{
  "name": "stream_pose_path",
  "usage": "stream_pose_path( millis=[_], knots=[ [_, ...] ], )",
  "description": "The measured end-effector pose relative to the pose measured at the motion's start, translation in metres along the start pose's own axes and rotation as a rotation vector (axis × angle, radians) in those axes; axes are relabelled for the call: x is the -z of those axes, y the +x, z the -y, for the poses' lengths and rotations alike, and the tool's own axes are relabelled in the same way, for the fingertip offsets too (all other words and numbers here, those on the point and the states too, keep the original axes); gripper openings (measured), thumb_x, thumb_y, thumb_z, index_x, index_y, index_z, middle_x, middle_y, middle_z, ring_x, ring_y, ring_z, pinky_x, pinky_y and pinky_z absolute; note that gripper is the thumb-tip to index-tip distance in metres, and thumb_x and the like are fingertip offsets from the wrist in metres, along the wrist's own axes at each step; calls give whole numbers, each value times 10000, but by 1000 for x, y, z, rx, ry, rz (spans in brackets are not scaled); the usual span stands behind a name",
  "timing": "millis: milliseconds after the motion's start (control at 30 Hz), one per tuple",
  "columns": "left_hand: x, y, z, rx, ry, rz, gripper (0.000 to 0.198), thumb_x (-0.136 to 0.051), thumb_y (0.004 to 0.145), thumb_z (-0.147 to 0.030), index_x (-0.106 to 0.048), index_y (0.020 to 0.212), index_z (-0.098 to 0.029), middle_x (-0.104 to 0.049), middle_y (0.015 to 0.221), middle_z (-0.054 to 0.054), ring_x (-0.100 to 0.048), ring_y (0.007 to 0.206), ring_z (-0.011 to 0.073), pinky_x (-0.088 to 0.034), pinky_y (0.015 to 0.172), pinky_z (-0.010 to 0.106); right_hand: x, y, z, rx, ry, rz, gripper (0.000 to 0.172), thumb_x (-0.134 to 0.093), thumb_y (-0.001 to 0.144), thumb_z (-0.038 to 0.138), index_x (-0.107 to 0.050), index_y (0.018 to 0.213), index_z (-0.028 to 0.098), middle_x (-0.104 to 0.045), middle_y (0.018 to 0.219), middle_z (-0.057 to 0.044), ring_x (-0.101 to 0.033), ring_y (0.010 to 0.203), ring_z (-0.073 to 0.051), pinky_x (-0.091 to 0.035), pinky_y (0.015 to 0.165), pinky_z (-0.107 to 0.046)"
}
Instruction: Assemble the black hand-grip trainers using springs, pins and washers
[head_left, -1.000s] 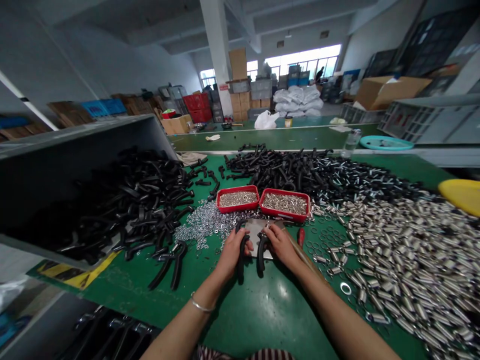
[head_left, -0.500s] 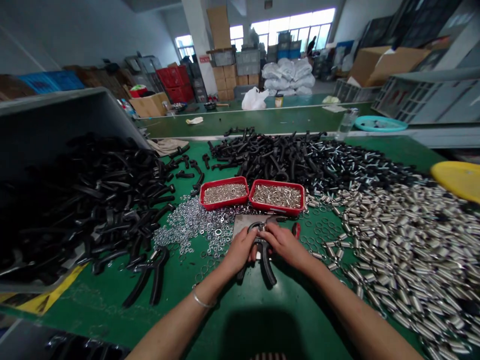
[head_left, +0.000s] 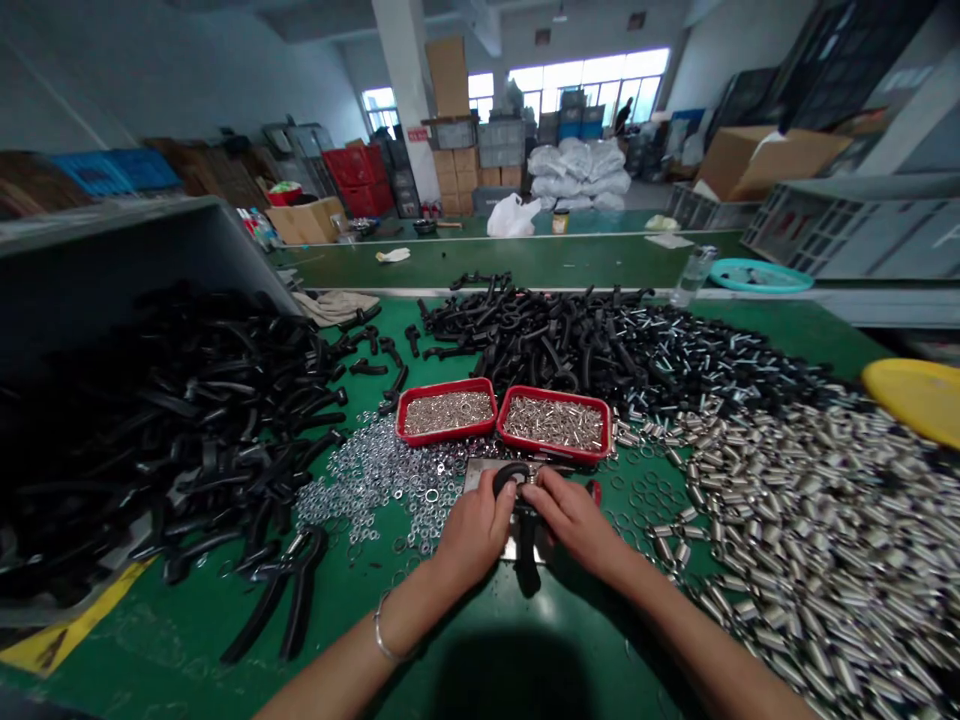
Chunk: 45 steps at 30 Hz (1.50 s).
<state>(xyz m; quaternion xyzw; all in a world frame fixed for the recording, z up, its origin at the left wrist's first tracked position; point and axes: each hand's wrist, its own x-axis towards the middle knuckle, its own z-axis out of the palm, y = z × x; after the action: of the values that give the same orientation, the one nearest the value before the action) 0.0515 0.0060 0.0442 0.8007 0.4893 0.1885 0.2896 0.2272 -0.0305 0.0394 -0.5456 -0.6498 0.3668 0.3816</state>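
Black curved-handled hand tool [head_left: 528,560] over flat silver metal plate [head_left: 478,470], green bench [head_left: 345,590]. Fingers of left hand [head_left: 478,525] grip its curved head; those of right hand [head_left: 574,512] pinch alongside, contact partly hidden. Uneven pinch could twist it, scattering small silver washers [head_left: 367,465].

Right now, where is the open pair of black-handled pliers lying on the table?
In the head view, the pliers lie at lower left on the green table, left of the left hand and below the silver nuts.
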Motion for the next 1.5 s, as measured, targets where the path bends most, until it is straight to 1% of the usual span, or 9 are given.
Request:
stream_pose_path(
  millis=[167, 267, 367, 500, 700, 867, 1033, 1367, 1500],
  knots=[
    [15, -13, 7, -123, 229, 317, 606, -489, 879, -693, -518, 1156, -155, -716, 917, 152, -697, 871, 343, -481, 731, 374, -7, -25, 2, -46, 18, 153, 329, -366, 1032, 466, -589, 1012, 226, -656, 982, -50, -606, 902, -188, -473, 831, -296],
    [12, -17, 21, -110, 271, 390, 677, -625, 765, -730, -545, 1122, -161, -715, 870, 156, -697, 831, 353, -457, 669, 335, -22, -35, -2, -157, -21, 245, 352, -355, 1031, 476, -599, 1041, 223, -692, 918, -60, -647, 834, -196, -489, 762, -285],
    [11, -8, 37, -103, 201, 363, 611, -631, 780, -699, -562, 1104, -186, -716, 891, 140, -696, 834, 334, -435, 647, 306, -23, -25, 0, -208, -251, 245, 324, -462, 991, 467, -627, 941, 193, -694, 772, -80, -652, 729, -221, -463, 661, -291],
    [14, 13, 50, -10, 212, 229, 566, -624, 811, -660, -574, 1123, -190, -707, 963, 143, -687, 851, 328, -453, 667, 321, 11, 9, 3, -76, -467, 52, 206, -541, 963, 376, -673, 992, 220, -726, 950, -91, -659, 863, -237, -457, 739, -307],
    [21, 49, 27, -227, 468, 158, 387, -630, 861, -553, -675, 883, -169, -678, 941, 158, -660, 923, 328, -499, 821, 390, 70, 61, -27, -67, -872, -111, 206, -544, 966, 273, -728, 934, 186, -688, 981, -107, -605, 983, -241, -449, 837, -315],
    [13, 125, -8, -345, 488, 113, 202, -511, 937, -191, -707, 952, -147, -699, 999, 154, -663, 970, 275, -491, 876, 366, 65, 94, -42, -74, -966, -91, 156, -624, 914, 269, -730, 907, 155, -668, 1022, -155, -573, 1020, -290, -452, 830, -353],
    [-7, 170, -11, -302, 466, 123, 157, -573, 861, -86, -729, 856, -95, -719, 935, 209, -678, 965, 312, -468, 923, 410, 53, 101, -46, -44, -988, -85, 175, -534, 947, 193, -695, 1000, 151, -646, 1059, -172, -563, 1020, -285, -456, 806, -349],
    [-3, 150, 4, -286, 279, -11, 161, -560, 943, -248, -684, 933, -145, -714, 984, 124, -653, 980, 254, -443, 929, 370, 49, 95, -53, 16, -853, -184, 209, -456, 973, 192, -661, 934, 178, -654, 1044, -153, -551, 1061, -279, -443, 866, -359],
    [13, 105, 18, -285, 31, -80, 180, -505, 979, -275, -647, 958, -167, -692, 979, 69, -631, 938, 197, -460, 865, 307, 62, 76, -43, 6, -713, -300, 141, -479, 953, 227, -606, 913, 180, -675, 946, -100, -614, 899, -223, -478, 801, -328]
  ],
)
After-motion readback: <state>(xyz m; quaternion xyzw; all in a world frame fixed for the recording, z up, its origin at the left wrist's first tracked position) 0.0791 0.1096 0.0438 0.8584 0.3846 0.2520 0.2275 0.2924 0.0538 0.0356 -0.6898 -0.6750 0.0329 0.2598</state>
